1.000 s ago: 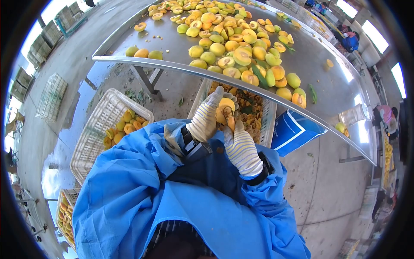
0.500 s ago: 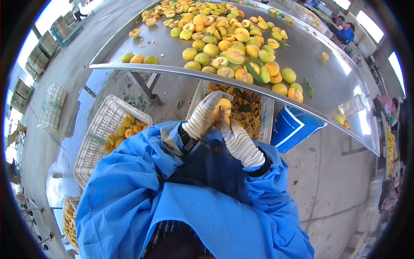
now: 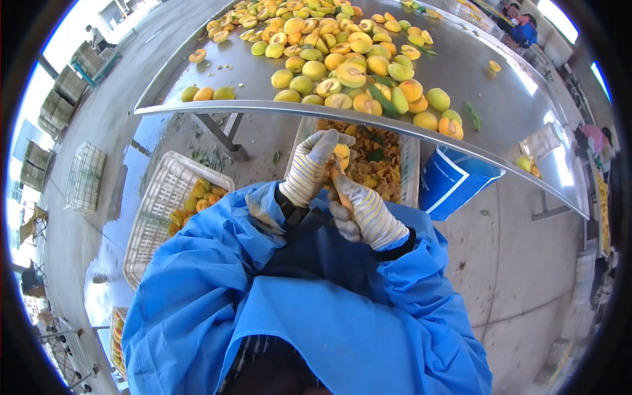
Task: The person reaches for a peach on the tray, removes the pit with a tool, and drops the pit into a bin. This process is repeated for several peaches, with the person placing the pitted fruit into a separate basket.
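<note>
**Two-Handed Hold on Fruit and Tool, Head View**

Head view, center of frame: the left hand (image 3: pixel 309 170) is closed around one held fruit (image 3: pixel 342 157), yellow-orange and rounded. The right hand (image 3: pixel 372 214) grips one slender brown tool (image 3: pixel 342 191), its upper end at the fruit. Tool type cannot be determined. Both hands wear knit gloves, white with yellow stripes, with gray fingers. The sleeves (image 3: pixel 191 257) are smooth blue sheeting, heavily creased.

Upper frame: the worktop (image 3: pixel 461 99) is reflective sheet metal with a raised rim. It carries a fruit pile (image 3: pixel 349 74) of whole pieces and cut halves, green to orange, too many to count. Three whole fruits (image 3: pixel 203 94) sit in a row at the front left rim. One green leaf (image 3: pixel 384 100) lies on the pile; another (image 3: pixel 473 115) lies to its right. One clear container (image 3: pixel 540 143) lies near the right corner.

Below the worktop: one white lattice crate (image 3: pixel 410 172) contains brown-orange pieces. The worktop rim covers its far end; the hands block part of its contents. One blue container (image 3: pixel 454 184) stands just right of it.

Left side: one white crate (image 3: pixel 148 227) contains orange fruit, partly covered by a sleeve. One wire-like crate (image 3: pixel 85 178) stands farther left.
</note>
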The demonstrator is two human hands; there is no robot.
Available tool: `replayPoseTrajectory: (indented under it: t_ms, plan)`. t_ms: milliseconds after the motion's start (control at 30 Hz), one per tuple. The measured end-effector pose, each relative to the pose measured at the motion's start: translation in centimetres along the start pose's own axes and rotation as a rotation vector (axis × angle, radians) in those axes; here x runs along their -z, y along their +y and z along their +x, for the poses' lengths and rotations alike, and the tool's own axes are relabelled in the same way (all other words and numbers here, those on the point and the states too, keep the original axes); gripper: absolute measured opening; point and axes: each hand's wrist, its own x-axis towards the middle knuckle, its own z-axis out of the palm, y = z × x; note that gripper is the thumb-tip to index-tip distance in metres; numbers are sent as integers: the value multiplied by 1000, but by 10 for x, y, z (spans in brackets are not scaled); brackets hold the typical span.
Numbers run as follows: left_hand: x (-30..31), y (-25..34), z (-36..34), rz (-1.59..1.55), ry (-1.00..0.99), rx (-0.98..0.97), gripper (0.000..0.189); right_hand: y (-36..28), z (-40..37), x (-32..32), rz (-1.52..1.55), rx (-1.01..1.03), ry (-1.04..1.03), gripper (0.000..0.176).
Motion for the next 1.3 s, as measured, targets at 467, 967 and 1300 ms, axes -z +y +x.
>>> replayPoseTrajectory:
  t_ms: [467,967,1300]
  plan:
    - [10,17,4,-168,-360,171,62,-3,-2,4,154,-44,-120,43]
    - [13,18,8,46,-480,152,52,0,-4,12,395,-59,-367,41]
    - [17,21,8,20,-599,114,50,-2,-7,11,298,-35,-328,42]
